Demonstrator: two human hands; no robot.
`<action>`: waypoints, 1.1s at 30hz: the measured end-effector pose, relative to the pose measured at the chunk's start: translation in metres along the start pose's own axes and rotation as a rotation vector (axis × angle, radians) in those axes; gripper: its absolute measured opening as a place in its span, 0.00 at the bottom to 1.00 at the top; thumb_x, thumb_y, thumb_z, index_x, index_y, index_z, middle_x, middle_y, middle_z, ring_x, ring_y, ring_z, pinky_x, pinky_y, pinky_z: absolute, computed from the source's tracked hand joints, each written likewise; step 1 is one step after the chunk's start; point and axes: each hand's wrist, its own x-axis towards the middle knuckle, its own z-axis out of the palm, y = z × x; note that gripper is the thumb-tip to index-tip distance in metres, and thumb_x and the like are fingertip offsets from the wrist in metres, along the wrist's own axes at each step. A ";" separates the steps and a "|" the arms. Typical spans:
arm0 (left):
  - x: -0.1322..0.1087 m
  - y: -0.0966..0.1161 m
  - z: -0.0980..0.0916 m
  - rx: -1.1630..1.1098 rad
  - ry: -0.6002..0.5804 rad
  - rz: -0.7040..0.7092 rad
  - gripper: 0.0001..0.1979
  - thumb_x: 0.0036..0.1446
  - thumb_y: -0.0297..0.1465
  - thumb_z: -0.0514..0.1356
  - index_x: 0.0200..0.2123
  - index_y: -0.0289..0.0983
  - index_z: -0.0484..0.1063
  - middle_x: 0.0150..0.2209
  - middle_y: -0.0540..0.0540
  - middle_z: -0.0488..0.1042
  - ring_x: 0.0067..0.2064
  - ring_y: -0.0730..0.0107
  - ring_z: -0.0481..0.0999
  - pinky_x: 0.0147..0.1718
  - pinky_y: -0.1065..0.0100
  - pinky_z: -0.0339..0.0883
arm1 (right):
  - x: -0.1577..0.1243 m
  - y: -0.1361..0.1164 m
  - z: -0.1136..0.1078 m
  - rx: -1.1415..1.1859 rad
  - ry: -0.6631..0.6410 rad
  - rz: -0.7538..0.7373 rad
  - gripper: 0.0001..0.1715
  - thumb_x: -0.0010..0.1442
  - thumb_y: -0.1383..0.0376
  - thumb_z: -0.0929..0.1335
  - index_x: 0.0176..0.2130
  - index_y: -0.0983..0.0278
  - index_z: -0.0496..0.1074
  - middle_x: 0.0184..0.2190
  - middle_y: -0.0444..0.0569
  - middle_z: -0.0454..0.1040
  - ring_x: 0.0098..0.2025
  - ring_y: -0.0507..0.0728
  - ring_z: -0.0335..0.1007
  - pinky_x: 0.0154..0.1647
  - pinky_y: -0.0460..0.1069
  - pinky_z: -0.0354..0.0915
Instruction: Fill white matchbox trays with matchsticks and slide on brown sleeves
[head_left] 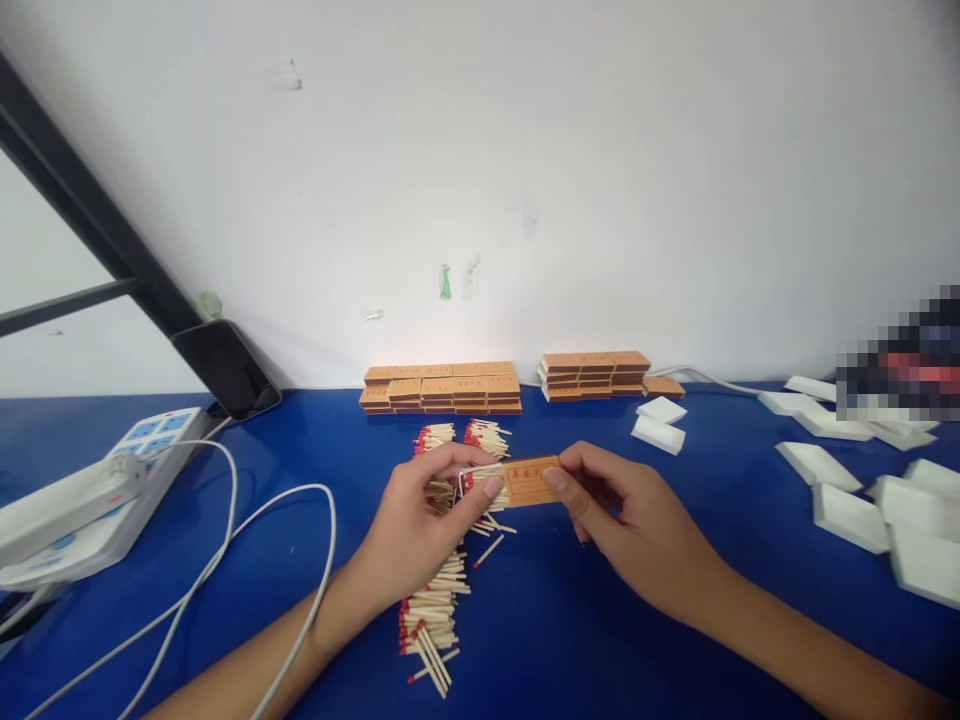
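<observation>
Between my two hands is a matchbox: a white inner tray (481,470) filled with red-headed matches, partly inside an orange printed sleeve (529,482). My left hand (431,505) pinches the tray's end, its thumb lying over the matches. At the other end, my right hand (611,505) grips the sleeve between thumb and fingers. Loose matches (431,620) lie in a long row on the blue table below and behind my left hand, some hidden by it. A single match (488,551) rests apart, just under the matchbox.
Stacked matchboxes (442,388) stand against the wall, with a second stack (595,374) to their right. White empty trays (851,515) are scattered at right. A power strip (97,500), white cable (330,500) and black phone-like slab (227,368) occupy the left.
</observation>
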 end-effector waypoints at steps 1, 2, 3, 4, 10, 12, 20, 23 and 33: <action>0.000 0.000 0.000 -0.008 -0.011 -0.001 0.13 0.65 0.40 0.67 0.47 0.39 0.80 0.42 0.45 0.84 0.41 0.64 0.83 0.40 0.68 0.76 | 0.001 0.000 -0.001 0.011 0.008 0.011 0.25 0.72 0.44 0.63 0.32 0.58 0.68 0.19 0.40 0.68 0.22 0.53 0.64 0.24 0.49 0.60; 0.000 0.000 0.000 -0.018 -0.018 -0.005 0.14 0.65 0.40 0.66 0.48 0.38 0.80 0.41 0.45 0.83 0.39 0.65 0.82 0.38 0.68 0.75 | 0.002 -0.001 -0.003 0.015 0.022 0.018 0.25 0.72 0.44 0.64 0.32 0.58 0.68 0.19 0.40 0.68 0.21 0.53 0.64 0.24 0.49 0.60; 0.000 0.000 0.000 -0.029 -0.019 -0.010 0.15 0.66 0.41 0.66 0.50 0.38 0.79 0.39 0.45 0.83 0.38 0.65 0.82 0.37 0.68 0.75 | 0.002 -0.002 -0.005 0.012 0.041 0.016 0.25 0.71 0.43 0.64 0.32 0.58 0.68 0.19 0.40 0.68 0.21 0.53 0.64 0.23 0.48 0.60; 0.000 0.000 0.000 -0.038 -0.015 -0.016 0.16 0.66 0.41 0.65 0.51 0.37 0.79 0.37 0.45 0.82 0.37 0.65 0.81 0.37 0.69 0.74 | 0.003 -0.002 -0.006 0.003 0.062 0.009 0.25 0.71 0.43 0.64 0.32 0.58 0.68 0.19 0.40 0.68 0.21 0.53 0.64 0.23 0.48 0.60; 0.001 0.000 0.001 -0.075 -0.015 -0.076 0.17 0.65 0.42 0.67 0.49 0.36 0.80 0.30 0.48 0.79 0.31 0.70 0.76 0.30 0.71 0.68 | 0.002 -0.001 -0.004 -0.055 0.017 -0.049 0.25 0.73 0.45 0.63 0.32 0.58 0.66 0.21 0.41 0.67 0.23 0.53 0.64 0.26 0.49 0.61; 0.000 -0.001 0.002 -0.103 -0.032 -0.087 0.17 0.64 0.42 0.67 0.49 0.36 0.80 0.30 0.48 0.79 0.30 0.70 0.75 0.29 0.71 0.67 | 0.001 0.001 -0.002 -0.059 -0.023 -0.053 0.24 0.73 0.46 0.63 0.32 0.58 0.66 0.21 0.41 0.67 0.24 0.53 0.64 0.26 0.49 0.61; -0.001 0.004 0.000 -0.100 -0.095 -0.065 0.20 0.65 0.40 0.66 0.56 0.37 0.80 0.37 0.45 0.85 0.38 0.63 0.83 0.40 0.65 0.76 | 0.004 0.000 -0.006 0.037 0.088 0.026 0.24 0.69 0.43 0.67 0.34 0.58 0.70 0.20 0.40 0.67 0.21 0.53 0.64 0.23 0.48 0.61; -0.001 0.003 -0.001 -0.111 -0.127 -0.062 0.21 0.67 0.39 0.65 0.59 0.38 0.79 0.42 0.44 0.86 0.44 0.59 0.85 0.48 0.61 0.77 | 0.004 -0.002 -0.003 0.146 0.122 0.052 0.22 0.68 0.43 0.68 0.39 0.58 0.69 0.22 0.40 0.69 0.21 0.52 0.65 0.21 0.48 0.62; -0.004 -0.002 0.003 -0.373 -0.193 -0.108 0.24 0.57 0.36 0.75 0.57 0.45 0.81 0.37 0.47 0.87 0.40 0.62 0.85 0.44 0.64 0.78 | -0.018 -0.012 0.016 -0.018 -0.007 -0.135 0.25 0.75 0.53 0.64 0.67 0.51 0.70 0.36 0.46 0.68 0.33 0.54 0.69 0.31 0.49 0.71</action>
